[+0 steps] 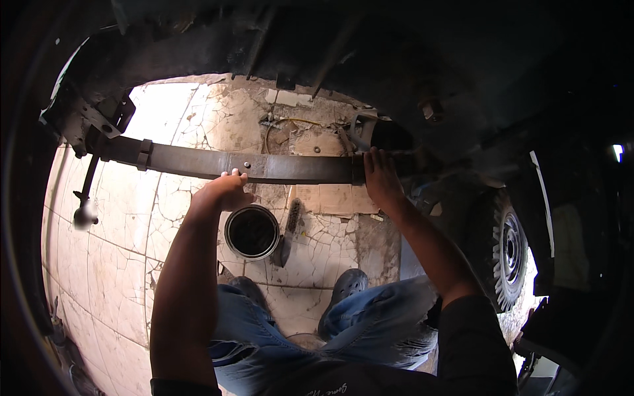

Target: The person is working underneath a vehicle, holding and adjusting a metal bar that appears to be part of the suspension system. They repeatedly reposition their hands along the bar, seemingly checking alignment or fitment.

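A long, gently curved steel leaf spring crosses the view beneath a dark vehicle body. The fingertips of my left hand hook over its near edge, close to a small round bolt head at its middle; the underside of the grip is hidden. Further right, my right hand is wrapped over the spring beside a dark clamp band. Another clamp sits round the spring toward its left end, where it meets a bracket.
On the cracked tile floor below stand an open round can with dark contents and, beside it, a wire brush. Flattened cardboard lies under the spring. A wheel stands at right. The dark vehicle body overhangs the far side.
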Demonstrator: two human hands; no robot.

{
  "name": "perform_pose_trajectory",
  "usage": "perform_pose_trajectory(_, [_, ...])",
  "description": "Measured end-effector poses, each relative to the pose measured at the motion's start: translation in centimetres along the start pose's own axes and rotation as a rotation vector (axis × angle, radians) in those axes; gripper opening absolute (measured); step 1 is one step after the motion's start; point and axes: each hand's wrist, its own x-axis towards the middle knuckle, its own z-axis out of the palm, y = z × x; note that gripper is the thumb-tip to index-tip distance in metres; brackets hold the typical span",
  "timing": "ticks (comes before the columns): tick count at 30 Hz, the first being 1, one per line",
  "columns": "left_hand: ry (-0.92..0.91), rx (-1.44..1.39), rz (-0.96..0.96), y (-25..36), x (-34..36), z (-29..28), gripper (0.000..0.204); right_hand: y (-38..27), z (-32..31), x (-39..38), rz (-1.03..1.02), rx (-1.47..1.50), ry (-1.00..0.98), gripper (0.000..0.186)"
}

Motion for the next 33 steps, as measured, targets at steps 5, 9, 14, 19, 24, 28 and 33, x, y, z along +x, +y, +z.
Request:
perform_pose_trajectory(5, [0.067,-0.006,0.042,-0.2,0.1,0.4,0.074,-0.2,0.0,-0.8,0.015,-0.057,0.008,0.061])
perform_pose_trajectory(9, [0.056,-0.016,0.060,-0.9,0.0,0.4,0.073,-1.6,0.3,-2.3,0.052,-0.074,-0.021,0.059])
perform_pose_trajectory(14, [0.042,-0.006,0.004,0.2,-0.6,-0.1,0.074,-1.3,0.5,-0.8,0.054,-0.073,-0.017,0.058])
perform_pose_trajectory(19, [0.066,0.028,0.036,-0.3,0.5,0.3,0.074,0.5,0.7,0.3,0.052,0.016,-0.004,0.057])
perform_pose_trajectory(24, [0.058,0.002,0.047,-0.9,0.0,0.3,0.073,1.3,-3.5,-0.2,0.053,0.049,0.167,0.056])
perform_pose_trajectory(28, [0.009,0.019,-0.002,0.5,1.0,0.2,0.076,1.7,-0.9,-1.3,-0.001,0.151,0.175,0.056])
perform_pose_trajectory(33, [0.006,0.035,-0.032,0.8,0.7,0.3,0.078,-0.9,0.9,-2.8,0.004,0.023,0.128,0.058])
